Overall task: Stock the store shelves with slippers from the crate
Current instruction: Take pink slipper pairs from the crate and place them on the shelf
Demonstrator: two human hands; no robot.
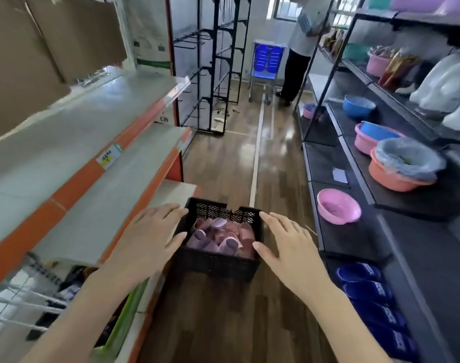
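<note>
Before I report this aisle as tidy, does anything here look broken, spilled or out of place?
The black crate has a jagged gap in the middle of its far rim, perhaps broken. The slippers inside lie in a loose heap. Small scraps lie on the floor by the black rack.

Bare arms [87, 305] reach forward and down, the left hand [150, 233] and right hand [289, 243] held palm-down and somewhat apart — fingers straight and spread, thumbs angled inward toward each other.

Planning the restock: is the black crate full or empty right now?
Partly full: purple and pink slippers lie piled inside the black crate, below its rim.
</note>
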